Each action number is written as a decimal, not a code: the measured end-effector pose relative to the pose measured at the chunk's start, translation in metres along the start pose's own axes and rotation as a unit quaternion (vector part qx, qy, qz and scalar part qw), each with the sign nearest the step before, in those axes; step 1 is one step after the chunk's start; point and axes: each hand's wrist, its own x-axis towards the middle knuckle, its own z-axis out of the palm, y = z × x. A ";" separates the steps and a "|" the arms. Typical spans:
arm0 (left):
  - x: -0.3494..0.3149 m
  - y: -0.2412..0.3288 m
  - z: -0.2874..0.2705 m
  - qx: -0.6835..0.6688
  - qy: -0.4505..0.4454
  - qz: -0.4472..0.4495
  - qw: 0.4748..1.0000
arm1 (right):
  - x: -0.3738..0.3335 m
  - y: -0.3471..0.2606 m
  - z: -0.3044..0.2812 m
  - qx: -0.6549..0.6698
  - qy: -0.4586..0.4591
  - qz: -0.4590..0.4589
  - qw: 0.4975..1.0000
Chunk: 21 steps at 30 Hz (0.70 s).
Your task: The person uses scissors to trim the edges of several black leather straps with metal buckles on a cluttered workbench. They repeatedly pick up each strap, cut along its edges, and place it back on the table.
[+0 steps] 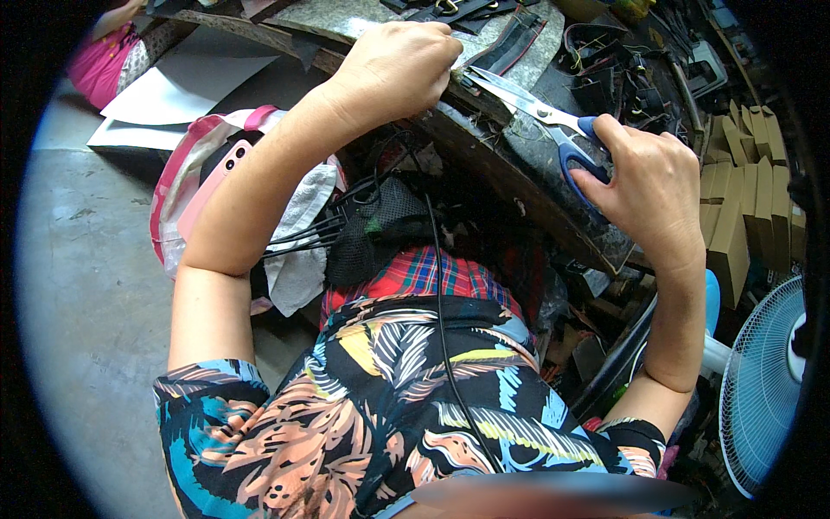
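Blue-handled scissors point(546, 114) diagonal, blades point(517, 97) up-left

No words, numbers, labels or signs can be read here. The shirt point(389, 381) carries a light-blue squiggle point(508, 389) in its print that resembles handwriting, but no letter can be made out. Nothing legible stands on the scissors point(545, 112), the pink phone point(219, 177), the cardboard boxes point(731, 238) or the fan point(761, 381).
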 end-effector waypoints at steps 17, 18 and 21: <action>0.010 -0.009 0.032 -0.137 0.054 -0.064 0.987 | -0.001 -0.001 -0.002 0.022 -0.015 -0.011 1.000; 0.010 -0.011 0.032 -0.146 0.050 -0.067 0.986 | -0.002 0.000 -0.002 0.030 -0.018 -0.008 0.999; 0.011 -0.015 0.031 -0.163 0.032 -0.082 0.983 | -0.002 0.006 0.000 0.074 -0.063 0.027 0.995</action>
